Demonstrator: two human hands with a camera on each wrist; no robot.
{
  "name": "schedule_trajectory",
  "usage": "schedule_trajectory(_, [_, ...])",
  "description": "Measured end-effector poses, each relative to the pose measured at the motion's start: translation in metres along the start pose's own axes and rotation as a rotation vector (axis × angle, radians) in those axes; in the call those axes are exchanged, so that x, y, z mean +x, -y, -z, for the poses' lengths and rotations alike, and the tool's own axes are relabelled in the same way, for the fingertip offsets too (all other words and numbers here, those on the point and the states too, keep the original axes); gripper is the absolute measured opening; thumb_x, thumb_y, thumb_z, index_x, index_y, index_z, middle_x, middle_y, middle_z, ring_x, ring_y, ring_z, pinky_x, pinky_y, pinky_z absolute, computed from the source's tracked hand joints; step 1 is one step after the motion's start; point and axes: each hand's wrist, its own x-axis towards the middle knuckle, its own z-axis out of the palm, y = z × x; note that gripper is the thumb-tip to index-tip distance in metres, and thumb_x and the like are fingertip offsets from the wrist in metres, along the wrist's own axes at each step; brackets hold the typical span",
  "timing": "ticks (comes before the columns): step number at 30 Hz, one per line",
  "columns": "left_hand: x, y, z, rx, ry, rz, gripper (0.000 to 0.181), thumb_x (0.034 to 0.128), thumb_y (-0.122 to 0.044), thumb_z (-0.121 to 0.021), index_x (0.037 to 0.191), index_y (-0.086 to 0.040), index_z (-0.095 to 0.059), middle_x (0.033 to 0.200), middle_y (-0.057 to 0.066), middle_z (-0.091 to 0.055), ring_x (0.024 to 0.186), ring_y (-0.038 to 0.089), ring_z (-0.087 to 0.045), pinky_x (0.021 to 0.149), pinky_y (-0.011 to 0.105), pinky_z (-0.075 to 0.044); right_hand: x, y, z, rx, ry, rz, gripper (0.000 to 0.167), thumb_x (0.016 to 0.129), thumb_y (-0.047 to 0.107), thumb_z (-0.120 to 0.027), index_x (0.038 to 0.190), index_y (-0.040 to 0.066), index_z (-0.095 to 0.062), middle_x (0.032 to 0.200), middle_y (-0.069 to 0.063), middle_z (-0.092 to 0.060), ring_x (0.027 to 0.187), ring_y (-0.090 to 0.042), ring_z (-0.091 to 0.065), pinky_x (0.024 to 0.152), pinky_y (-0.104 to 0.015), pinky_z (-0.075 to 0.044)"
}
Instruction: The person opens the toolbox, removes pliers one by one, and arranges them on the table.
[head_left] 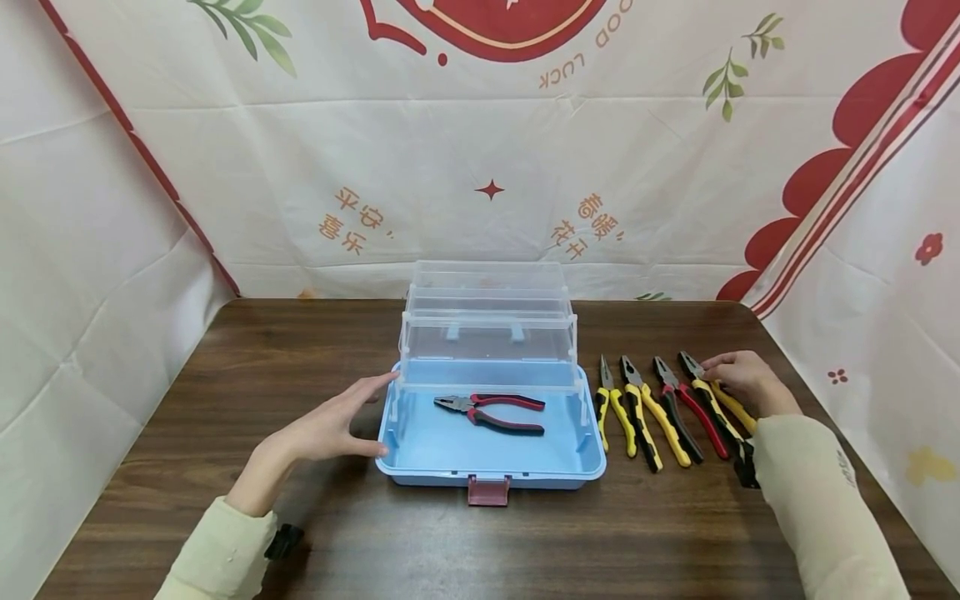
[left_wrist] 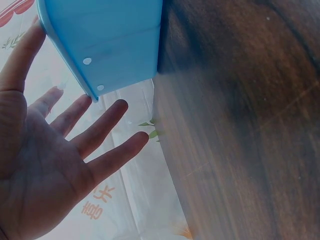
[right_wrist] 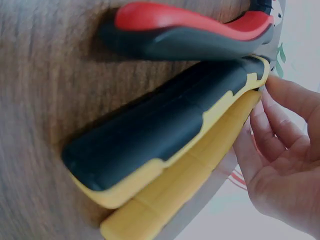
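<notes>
My right hand [head_left: 738, 377] pinches the rightmost yellow-and-black pliers [head_left: 716, 408] near the pivot. In the right wrist view, thumb and fingers [right_wrist: 267, 120] meet the tool where its handles [right_wrist: 150, 145] join. My left hand [head_left: 330, 425] is spread at the left side of a light blue toolbox [head_left: 420, 454], thumb and fingertips against the rim. The left wrist view shows its straight fingers [left_wrist: 107, 125] beside the blue wall [left_wrist: 110, 40]. Inside the box lie red-and-black pliers [head_left: 506, 402], jaws pointing left.
The box's clear lid and trays [head_left: 487, 308] stand raised at the back. Right of it lie yellow needle-nose pliers [head_left: 607, 375], more yellow-and-black pliers [head_left: 632, 371] and red-and-black pliers [head_left: 667, 375]. A pink latch [head_left: 488, 492] hangs in front. The wooden table [head_left: 322, 333] meets a printed cloth [head_left: 300, 167].
</notes>
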Motion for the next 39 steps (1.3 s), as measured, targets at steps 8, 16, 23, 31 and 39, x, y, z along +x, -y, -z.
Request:
schedule_trajectory(8, [0.0,0.001,0.0,0.01,-0.004,-0.006,0.09,0.0714,-0.033,-0.073,0.141,-0.022,-0.017,0.139,0.006,-0.023,0.122,0.031,-0.03,0.092,0.051,-0.029,-0.003,-0.002,0.0,0.008,-0.007,0.022,0.043,0.086,0.017,-0.054,0.113,-0.016,-0.047,0.106,-0.025,-0.051,0.097,-0.036,-0.048,0.081,-0.049,-0.04])
schedule_trajectory(16, [0.0,0.002,0.0,0.01,-0.002,-0.009,0.09,0.0717,-0.032,-0.073,0.141,-0.022,-0.016,0.139,0.007,-0.023,0.121,0.031,-0.031,0.092,0.051,-0.029,-0.007,0.0,0.01,0.021,-0.037,0.09,0.052,0.09,0.028,-0.05,0.118,-0.015,-0.042,0.11,-0.029,-0.05,0.096,-0.037,-0.051,0.075,-0.044,-0.046])
schedule_trajectory(23, [0.0,0.001,0.0,0.011,-0.003,-0.012,0.09,0.0716,-0.031,-0.073,0.141,-0.022,-0.016,0.139,0.008,-0.023,0.121,0.031,-0.031,0.092,0.051,-0.029,-0.015,0.011,0.015,0.05,-0.042,0.128,0.064,0.089,0.039,-0.048,0.124,-0.013,-0.037,0.12,-0.033,-0.042,0.102,-0.036,-0.048,0.077,-0.041,-0.045])
schedule_trajectory(31, [0.0,0.0,0.0,0.009,-0.001,-0.013,0.091,0.0714,-0.03,-0.074,0.141,-0.021,-0.016,0.139,0.008,-0.023,0.121,0.031,-0.031,0.092,0.051,-0.029,-0.027,0.037,0.018,0.027,-0.02,0.217,0.062,0.09,0.039,-0.047,0.126,-0.01,-0.037,0.122,-0.031,-0.04,0.102,-0.032,-0.051,0.075,-0.038,-0.047])
schedule_trajectory(39, [0.0,0.0,0.0,0.007,0.0,-0.019,0.09,0.0719,-0.03,-0.073,0.141,-0.021,-0.016,0.139,0.007,-0.022,0.121,0.031,-0.031,0.092,0.05,-0.029,-0.041,0.067,0.013,0.077,0.036,0.279,0.057,0.09,0.036,-0.048,0.127,-0.006,-0.039,0.12,-0.023,-0.046,0.09,-0.004,-0.055,0.076,-0.035,-0.046])
